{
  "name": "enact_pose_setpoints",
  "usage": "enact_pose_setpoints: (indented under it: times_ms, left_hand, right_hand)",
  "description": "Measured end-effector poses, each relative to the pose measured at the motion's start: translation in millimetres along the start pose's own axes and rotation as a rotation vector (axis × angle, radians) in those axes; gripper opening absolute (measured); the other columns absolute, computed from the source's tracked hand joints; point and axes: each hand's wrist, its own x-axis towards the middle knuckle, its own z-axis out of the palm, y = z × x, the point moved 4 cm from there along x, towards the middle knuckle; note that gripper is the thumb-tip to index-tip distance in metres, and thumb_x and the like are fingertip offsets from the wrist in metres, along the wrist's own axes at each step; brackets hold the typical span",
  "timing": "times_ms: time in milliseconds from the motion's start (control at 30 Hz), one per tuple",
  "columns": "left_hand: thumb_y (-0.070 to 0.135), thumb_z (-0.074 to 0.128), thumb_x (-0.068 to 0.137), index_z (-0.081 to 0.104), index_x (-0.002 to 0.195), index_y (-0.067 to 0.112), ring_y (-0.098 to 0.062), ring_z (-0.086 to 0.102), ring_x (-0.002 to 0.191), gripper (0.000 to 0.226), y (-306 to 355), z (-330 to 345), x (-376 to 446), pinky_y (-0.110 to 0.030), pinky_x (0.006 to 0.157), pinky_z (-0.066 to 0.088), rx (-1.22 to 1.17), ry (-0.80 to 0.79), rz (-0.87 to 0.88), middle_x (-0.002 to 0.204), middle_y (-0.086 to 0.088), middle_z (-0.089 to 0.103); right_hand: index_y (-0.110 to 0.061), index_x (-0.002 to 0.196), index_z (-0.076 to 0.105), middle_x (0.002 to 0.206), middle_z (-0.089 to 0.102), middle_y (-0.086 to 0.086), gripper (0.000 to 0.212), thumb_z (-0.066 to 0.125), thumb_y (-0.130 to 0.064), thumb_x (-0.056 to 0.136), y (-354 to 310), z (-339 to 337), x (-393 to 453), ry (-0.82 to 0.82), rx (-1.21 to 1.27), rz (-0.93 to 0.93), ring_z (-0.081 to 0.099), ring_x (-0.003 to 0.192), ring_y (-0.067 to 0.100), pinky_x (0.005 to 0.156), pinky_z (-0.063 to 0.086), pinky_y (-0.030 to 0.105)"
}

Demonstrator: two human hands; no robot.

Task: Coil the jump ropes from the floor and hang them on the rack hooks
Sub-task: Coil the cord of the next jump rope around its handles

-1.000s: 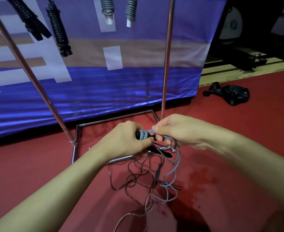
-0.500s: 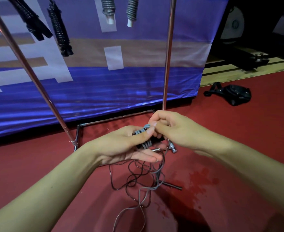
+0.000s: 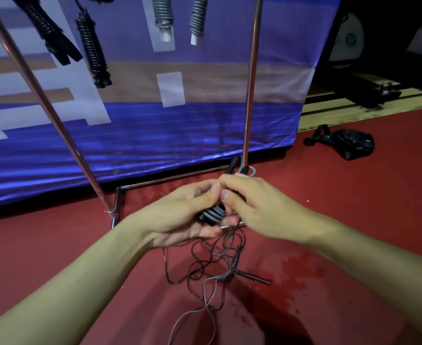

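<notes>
Both hands are meeting at the centre of the view, above the red floor (image 3: 354, 220) and just in front of the metal rack (image 3: 251, 95). The left hand (image 3: 180, 215) is cupping black jump-rope handles (image 3: 211, 215) wound with grey cord, its fingers curling beneath them and its thumb pressing on top. The right hand (image 3: 252, 207) is closing over the upper part of the same handles, its thumb touching the left thumb; a black handle tip and a grey cord loop (image 3: 248, 170) are protruding beyond its knuckles. Loose rope (image 3: 212, 267), dark and grey strands tangled together, is hanging from the hands and lying on the floor directly below them. Four coiled ropes (image 3: 93, 51) are hanging on the rack above. A black bag (image 3: 349, 143) is lying well apart to the right.
</notes>
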Motion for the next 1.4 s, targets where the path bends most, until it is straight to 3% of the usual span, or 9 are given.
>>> enact_pose_setpoints:
  times_ms: [100, 267, 467, 633, 900, 1100, 1200, 1300, 1400]
  left_hand:
    - [0.045, 0.054, 0.098, 0.060, 0.106, 0.006, -0.014, 0.053, 0.072, 0.040, -1.1, 3.9, 3.3, -0.017, 0.049, 0.032, -0.027, 0.044, 0.045, 0.092, -0.007, 0.055]
    - [0.054, 0.041, 0.103, 0.079, 0.092, 0.021, -0.012, 0.044, 0.064, 0.052, 0.9, 11.0, 7.5, -0.017, 0.047, 0.023, -0.060, 0.111, 0.042, 0.080, -0.002, 0.054]
    - [0.022, 0.044, 0.110, 0.060, 0.091, 0.010, -0.010, 0.043, 0.060, 0.028, 14.3, 9.0, 4.2, -0.016, 0.040, 0.019, 0.129, 0.211, 0.147, 0.083, -0.008, 0.048]
    - [0.025, 0.051, 0.107, 0.059, 0.101, 0.001, -0.015, 0.046, 0.061, 0.026, 23.0, 3.9, -3.1, -0.016, 0.036, 0.029, 0.301, 0.223, 0.238, 0.074, -0.011, 0.056]
    - [0.028, 0.053, 0.104, 0.066, 0.108, 0.017, -0.011, 0.046, 0.059, 0.018, 23.2, 8.2, -10.1, -0.014, 0.039, 0.028, 0.306, 0.094, 0.158, 0.075, 0.002, 0.060]
    - [0.030, 0.058, 0.100, 0.068, 0.124, 0.027, -0.010, 0.050, 0.059, 0.026, 21.9, 13.4, -16.5, -0.016, 0.040, 0.030, 0.483, -0.057, 0.010, 0.069, 0.009, 0.053]
    - [0.021, 0.064, 0.101, 0.063, 0.123, 0.024, -0.012, 0.046, 0.061, 0.022, 19.5, 18.2, -20.7, -0.020, 0.046, 0.030, 0.640, -0.159, -0.108, 0.077, 0.004, 0.061]
    - [0.023, 0.068, 0.100, 0.039, 0.130, 0.021, -0.012, 0.045, 0.058, 0.042, 17.6, 24.6, -22.8, -0.020, 0.050, 0.036, 0.812, -0.216, -0.242, 0.090, 0.004, 0.076]
    - [0.028, 0.069, 0.099, 0.030, 0.136, 0.025, -0.015, 0.045, 0.060, 0.053, 16.1, 25.7, -23.4, -0.026, 0.056, 0.039, 0.965, -0.280, -0.333, 0.091, 0.004, 0.079]
  right_hand:
    - [-0.035, 0.088, 0.046, 0.077, 0.058, -0.012, 0.028, 0.049, -0.016, 0.107, -0.6, -2.5, 0.5, 0.032, -0.015, -0.030, 0.054, 0.081, 0.006, 0.074, 0.038, 0.016]
    - [-0.023, 0.084, 0.051, 0.074, 0.053, -0.013, 0.021, 0.053, -0.019, 0.104, -0.4, -5.5, 1.2, 0.036, -0.113, -0.062, 0.047, 0.077, 0.008, 0.071, 0.034, 0.020]
    - [-0.026, 0.090, 0.060, 0.079, 0.066, -0.015, 0.017, 0.058, -0.040, 0.100, -15.0, -12.7, -2.2, 0.187, -0.321, -0.072, 0.054, 0.076, 0.005, 0.072, 0.046, 0.033]
    - [-0.030, 0.091, 0.058, 0.081, 0.073, -0.019, 0.010, 0.064, -0.033, 0.098, 1.2, -8.3, -4.1, 0.010, -0.107, 0.060, 0.064, 0.075, -0.003, 0.070, 0.050, 0.023]
    - [-0.027, 0.095, 0.072, 0.080, 0.067, -0.020, 0.019, 0.057, -0.034, 0.104, 31.2, -4.2, -8.2, -0.265, -0.034, 0.142, 0.062, 0.072, -0.006, 0.069, 0.042, 0.011]
    - [-0.005, 0.118, 0.073, 0.113, 0.073, -0.015, 0.032, 0.073, -0.024, 0.093, 60.0, -14.4, -12.0, -0.246, 0.184, 0.049, 0.064, 0.103, -0.010, 0.099, 0.051, 0.018]
    - [-0.003, 0.115, 0.069, 0.107, 0.073, -0.013, 0.028, 0.078, -0.011, 0.090, 71.1, -8.0, -9.9, -0.450, 0.200, -0.019, 0.065, 0.097, -0.009, 0.085, 0.050, 0.011]
    - [-0.022, 0.085, 0.068, 0.071, 0.060, -0.012, 0.012, 0.071, -0.014, 0.094, 74.6, -0.5, -3.3, -0.631, -0.039, 0.048, 0.047, 0.065, -0.003, 0.061, 0.039, 0.015]
    - [-0.026, 0.085, 0.071, 0.070, 0.063, -0.014, 0.011, 0.072, -0.019, 0.093, 66.8, -2.6, 2.7, -0.699, -0.039, 0.084, 0.051, 0.064, -0.004, 0.064, 0.043, 0.015]
